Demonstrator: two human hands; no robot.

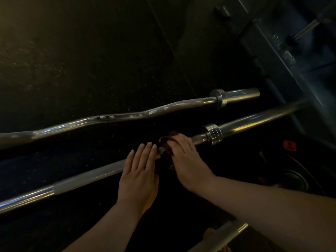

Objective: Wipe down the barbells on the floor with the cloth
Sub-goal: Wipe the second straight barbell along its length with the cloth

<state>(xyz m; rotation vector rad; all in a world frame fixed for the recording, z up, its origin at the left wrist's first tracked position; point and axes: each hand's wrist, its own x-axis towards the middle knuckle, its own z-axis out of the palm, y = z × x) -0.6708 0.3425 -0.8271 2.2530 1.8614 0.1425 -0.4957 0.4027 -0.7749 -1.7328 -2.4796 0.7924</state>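
from my seat the widest open room is the dark speckled floor (91, 60) at the upper left, beyond the curl bar (109, 118). between that bent bar and the straight barbell (87, 180) nearer to me runs only a narrow strip of bare mat, and the two lie near each other without touching. the straight barbell crosses the view from lower left to upper right. the cloth (168, 142), dark reddish, is wrapped on its shaft just left of the ribbed collar (212, 133). the right hand (185, 160) is curled over the cloth and grips it against the shaft, so the collar bounds it on the right. the left hand (139, 176) lies flat across the shaft with fingers straight and close together, its fingertips just beside the cloth; i cannot tell how hard it presses. the far sleeve of the barbell runs up to a grey metal frame (283, 51) that closes off the upper right. a third bar (223, 235) shows at the bottom edge under the right forearm. at the right sits a dim round shape with a red tag (289, 145) above it, too dark to make out.
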